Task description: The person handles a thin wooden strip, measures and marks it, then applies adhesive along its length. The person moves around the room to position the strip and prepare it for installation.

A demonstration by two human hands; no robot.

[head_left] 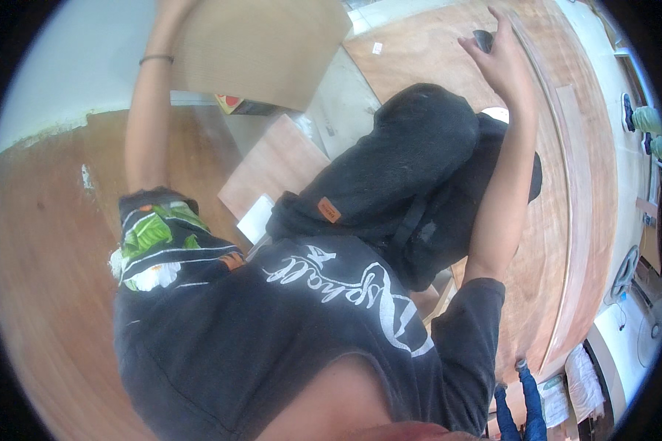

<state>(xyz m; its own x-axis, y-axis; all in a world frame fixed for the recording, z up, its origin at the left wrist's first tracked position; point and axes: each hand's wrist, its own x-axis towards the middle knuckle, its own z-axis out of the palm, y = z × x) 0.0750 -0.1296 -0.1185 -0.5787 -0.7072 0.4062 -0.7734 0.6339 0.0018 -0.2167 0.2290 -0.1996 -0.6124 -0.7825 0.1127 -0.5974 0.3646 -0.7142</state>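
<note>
My left arm reaches up along the left side, and the little that shows of my left hand (173,7) is cut off by the top edge. It is beside a large tan panel (261,48), slightly blurred; its fingers are out of sight, so any grip is hidden. My right hand (509,59) is raised over a wide plywood sheet (412,48) at the upper right, thumb and fingers apart. A small dark object (482,40) shows between them; I cannot tell whether the hand touches it or it lies behind.
Below the tan panel are a red-and-yellow box (244,105) and a small wooden board (272,165). My bent legs (397,162) occupy the middle. A brown wooden surface (59,242) spreads along the left. Other people's legs (522,404) appear at the lower right and far right.
</note>
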